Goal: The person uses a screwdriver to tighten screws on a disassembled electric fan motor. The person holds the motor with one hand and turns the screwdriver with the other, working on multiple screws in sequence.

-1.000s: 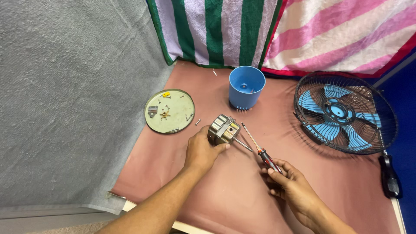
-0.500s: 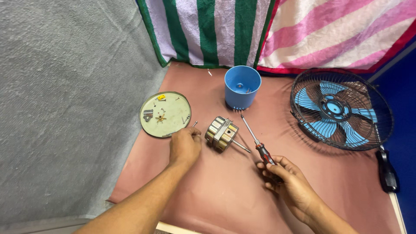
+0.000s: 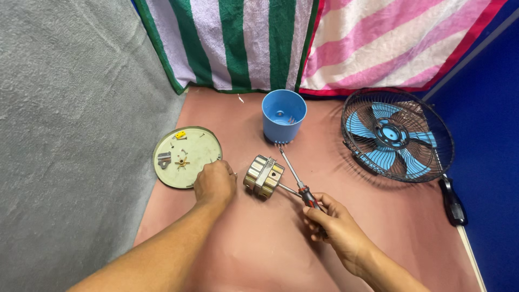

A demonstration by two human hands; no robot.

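My left hand [image 3: 215, 183] rests knuckles-up at the right rim of a round pale-green plate [image 3: 178, 170], fingers curled under, so what they pinch is hidden. A small metal fan motor [image 3: 264, 176] lies just to its right, apart from the hand. My right hand [image 3: 332, 221] grips the red-and-black handle of a screwdriver [image 3: 307, 194]. The screwdriver's shaft points up toward a blue plastic cup [image 3: 284, 114], passing close by the motor. The plate carries a few small parts, one of them yellow.
A blue-bladed fan in a black wire cage [image 3: 397, 135] lies at the right. A black-handled tool [image 3: 451, 201] sits by the blue wall. Grey cloth [image 3: 70, 135] covers the left side, and striped towels [image 3: 303, 38] hang at the back.
My left hand let go of the motor and moved left to the plate's rim. The motor now lies free. My right hand keeps hold of the screwdriver.
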